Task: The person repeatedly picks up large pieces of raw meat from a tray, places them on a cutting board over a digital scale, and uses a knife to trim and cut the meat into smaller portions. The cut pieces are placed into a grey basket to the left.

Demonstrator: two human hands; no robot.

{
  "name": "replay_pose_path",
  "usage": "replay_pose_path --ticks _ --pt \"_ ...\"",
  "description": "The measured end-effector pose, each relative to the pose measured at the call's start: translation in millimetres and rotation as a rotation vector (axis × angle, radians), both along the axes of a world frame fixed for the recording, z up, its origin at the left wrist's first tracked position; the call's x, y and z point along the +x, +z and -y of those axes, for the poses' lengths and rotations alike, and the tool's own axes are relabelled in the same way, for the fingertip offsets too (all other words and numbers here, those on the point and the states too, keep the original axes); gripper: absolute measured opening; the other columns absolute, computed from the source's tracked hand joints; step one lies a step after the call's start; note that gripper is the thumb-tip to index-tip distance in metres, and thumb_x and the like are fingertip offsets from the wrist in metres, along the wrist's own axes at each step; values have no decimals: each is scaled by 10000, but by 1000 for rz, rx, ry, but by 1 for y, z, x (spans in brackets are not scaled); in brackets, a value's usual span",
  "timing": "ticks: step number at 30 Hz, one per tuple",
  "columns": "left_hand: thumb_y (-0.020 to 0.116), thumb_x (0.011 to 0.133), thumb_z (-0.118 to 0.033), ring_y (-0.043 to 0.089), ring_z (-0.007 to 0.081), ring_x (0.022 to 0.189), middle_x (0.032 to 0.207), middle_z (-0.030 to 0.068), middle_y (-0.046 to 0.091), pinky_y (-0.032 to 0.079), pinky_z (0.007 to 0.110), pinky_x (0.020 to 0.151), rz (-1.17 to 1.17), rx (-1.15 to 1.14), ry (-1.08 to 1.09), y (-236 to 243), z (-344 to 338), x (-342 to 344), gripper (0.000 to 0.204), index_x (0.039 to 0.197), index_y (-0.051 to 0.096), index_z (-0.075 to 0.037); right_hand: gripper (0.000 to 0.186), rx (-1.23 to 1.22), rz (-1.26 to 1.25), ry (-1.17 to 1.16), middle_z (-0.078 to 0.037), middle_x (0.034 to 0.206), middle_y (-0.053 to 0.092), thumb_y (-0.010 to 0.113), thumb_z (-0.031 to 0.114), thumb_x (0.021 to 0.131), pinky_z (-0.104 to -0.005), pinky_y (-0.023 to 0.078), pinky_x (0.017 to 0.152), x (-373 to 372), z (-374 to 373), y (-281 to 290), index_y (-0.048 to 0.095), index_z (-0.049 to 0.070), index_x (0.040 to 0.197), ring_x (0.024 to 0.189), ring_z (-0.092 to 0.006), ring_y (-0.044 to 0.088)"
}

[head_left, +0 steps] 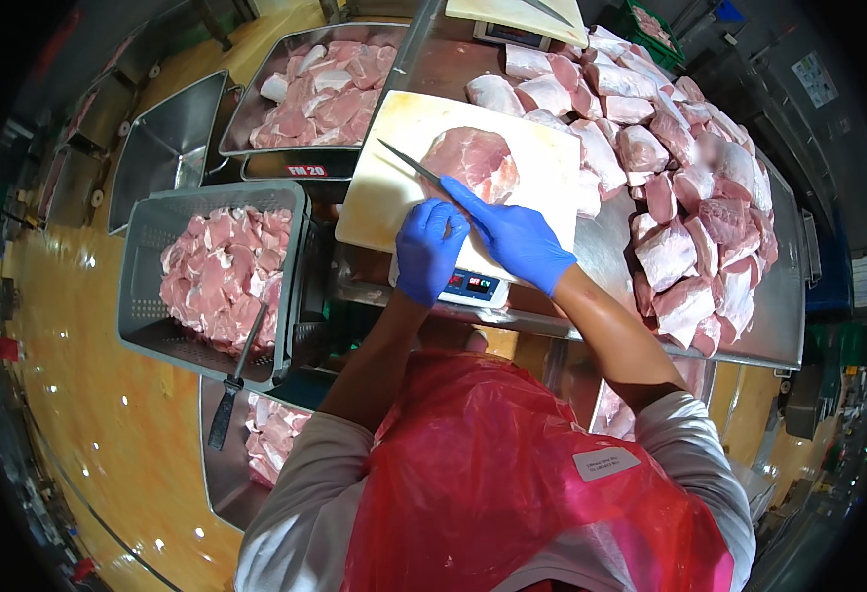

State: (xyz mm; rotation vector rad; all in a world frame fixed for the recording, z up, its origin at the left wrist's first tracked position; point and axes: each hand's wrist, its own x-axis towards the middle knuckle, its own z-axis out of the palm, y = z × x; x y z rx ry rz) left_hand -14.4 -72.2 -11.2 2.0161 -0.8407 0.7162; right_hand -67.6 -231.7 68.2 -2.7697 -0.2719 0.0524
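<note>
My right hand (522, 239), in a blue glove, grips a knife with its index finger stretched along the top. The dark blade (409, 162) points to the upper left, beside the near left edge of a slab of raw meat (471, 161). That slab lies flat on a white cutting board (386, 197). My left hand (428, 251), also gloved in blue, is curled closed just left of the right hand, over the board's near edge. What its fingers hold, if anything, is hidden. Under the board's near side shows a digital scale (483, 287).
A large pile of meat chunks (670, 148) covers the table's right side. To the left stand a grey crate (295, 232) of cut pieces, with a black-handled sharpening steel (224, 409) across its rim, a metal tub (256, 128) of meat and another metal tub (162, 133).
</note>
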Motion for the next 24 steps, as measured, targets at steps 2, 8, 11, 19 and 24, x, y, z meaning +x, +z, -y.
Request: replay_pose_path --ticks 2,8,11,19,24 --pt "749 752 -6 659 312 827 895 113 678 551 411 731 -92 -74 28 -4 3 -4 111 822 677 -55 735 -43 36 57 -202 782 669 552 124 962 -487 534 602 -13 14 -9 264 342 1602 644 -389 669" --pt "742 753 -18 677 331 847 915 129 694 561 412 758 -218 -138 145 -3 -3 -11 109 849 697 -46 840 -458 -301 128 -186 767 653 541 51 923 -472 526 560 -91 100 22 194 375 1616 634 -349 677" --pt "747 784 -29 690 319 832 899 138 694 559 395 732 -370 -142 284 6 -13 -9 145 919 695 -20 830 -404 -286 83 -192 740 641 559 68 930 -472 514 546 -114 128 29 202 372 1615 615 -354 664" --pt "761 766 17 506 74 602 648 8 571 478 286 579 -582 -557 46 3 19 -2 165 825 607 25 744 38 39 -46 -208 913 687 547 113 956 -497 534 655 -39 29 5 258 344 1601 735 -404 676" --pt "785 736 -63 494 58 583 590 60 588 438 308 534 -723 -402 171 6 4 -10 248 647 573 28 746 -4 -5 1 -192 918 699 540 114 946 -489 548 683 3 -13 6 264 347 1599 763 -396 688"
